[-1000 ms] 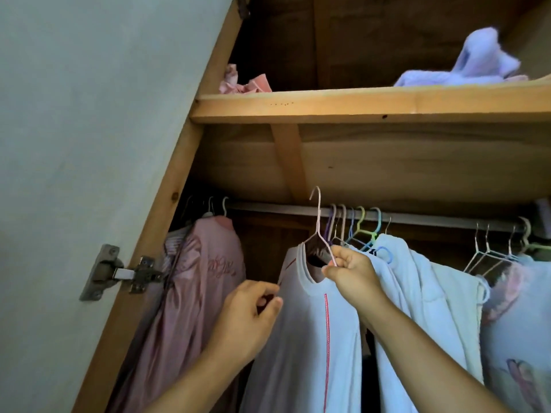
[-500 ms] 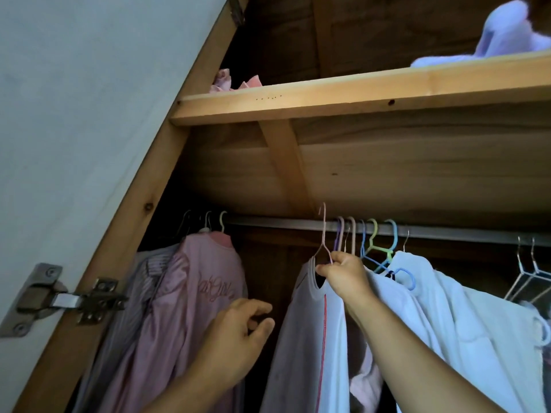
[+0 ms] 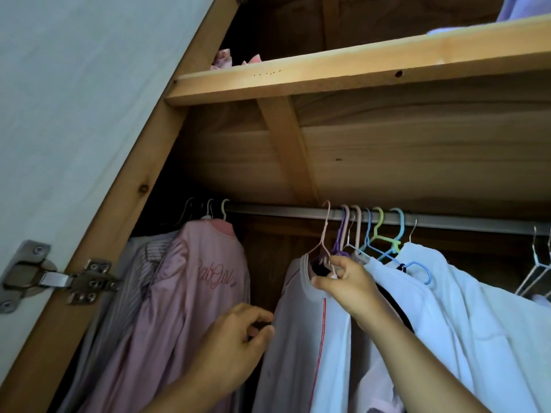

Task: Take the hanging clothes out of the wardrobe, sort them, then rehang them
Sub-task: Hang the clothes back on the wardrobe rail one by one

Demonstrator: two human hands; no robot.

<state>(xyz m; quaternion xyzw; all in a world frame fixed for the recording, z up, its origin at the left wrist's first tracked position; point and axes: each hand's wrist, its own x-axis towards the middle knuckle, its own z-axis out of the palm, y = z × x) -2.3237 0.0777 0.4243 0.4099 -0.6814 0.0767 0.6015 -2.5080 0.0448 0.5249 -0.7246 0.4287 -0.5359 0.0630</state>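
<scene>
A white top with a red stripe [image 3: 301,347] hangs on a pale pink hanger [image 3: 323,234] hooked over the metal rail [image 3: 283,210]. My right hand [image 3: 346,281] grips that hanger and the garment's collar just below the hook. My left hand [image 3: 235,347] is lower, its curled fingers at the top's left edge; whether they pinch the fabric I cannot tell. To the left hang a pink satin jacket [image 3: 196,293] and a striped shirt [image 3: 140,269]. To the right, white robes [image 3: 465,317] hang on several coloured hangers [image 3: 381,231].
The wardrobe door [image 3: 74,93] stands open on the left, with a metal hinge [image 3: 53,278]. A wooden shelf [image 3: 328,70] overhead carries pink cloth [image 3: 223,59] and lilac cloth [image 3: 524,10]. Empty wire hangers [image 3: 536,263] hang at far right.
The pink hanger's hook has risen from below the rail onto it. My left hand has dropped a little away from the collar. The view has tilted upward.
</scene>
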